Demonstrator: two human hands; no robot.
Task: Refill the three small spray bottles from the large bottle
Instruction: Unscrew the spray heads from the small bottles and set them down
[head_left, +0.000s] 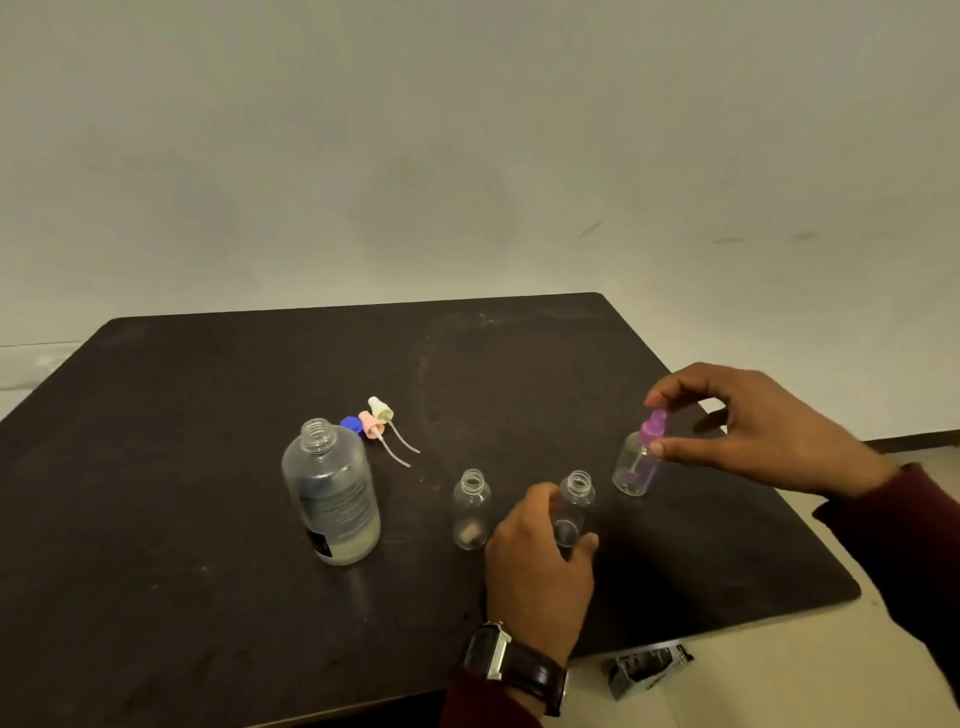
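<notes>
Gripping the middle small bottle (574, 506) with our left hand (540, 566), we have the fingers and thumb curled round its clear body while it stands upright on the dark table (208, 519), its neck open and capless. Our right hand (763, 431) pinches the purple spray head (652, 427) of the third small bottle (635, 467) between thumb and fingertips; that bottle stands on the table to the right of the one we hold, leaning slightly, with its dip tube visible inside. We cannot tell whether the purple head is screwed on or already loose.

To the left of our left hand stands another small clear bottle (470, 509), uncapped and upright, close to the hand but apart from it. Further left is the large bottle (332, 493), upright, its mouth open, holding a pale liquid in its lower part and carrying a label. Just behind it lie a blue cap (350, 423), a pink spray head (370, 422) and a white spray head (380, 408), clustered together, the two spray heads trailing thin dip tubes toward us.

We wear a dark wristwatch (511, 665) on the left wrist and dark red sleeves (914, 545). A small printed packet (647, 667) lies on the pale floor just beyond the table's near right edge.
</notes>
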